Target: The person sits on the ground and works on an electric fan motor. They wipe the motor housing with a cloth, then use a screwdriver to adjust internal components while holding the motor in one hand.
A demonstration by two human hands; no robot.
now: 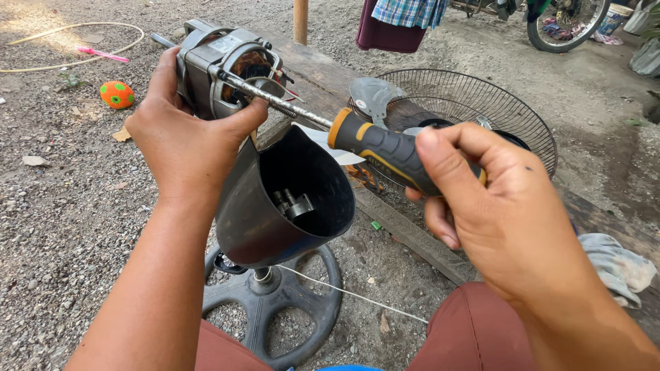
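Observation:
My left hand point(182, 134) grips a grey fan motor point(223, 65) with copper windings, held above a dark open motor housing point(289, 199). My right hand point(488, 206) holds a black and orange screwdriver point(381, 148), whose metal shaft reaches left to the motor's front face. The housing sits on a pole over a round black fan base point(275, 309) on the ground between my knees.
A wire fan guard point(481, 113) with a grey blade point(371, 96) lies on a wooden plank point(412, 237). A grey rag point(615, 264) lies at right. On the gravel are an orange ball point(117, 94), a hoop and a motorbike wheel point(567, 27).

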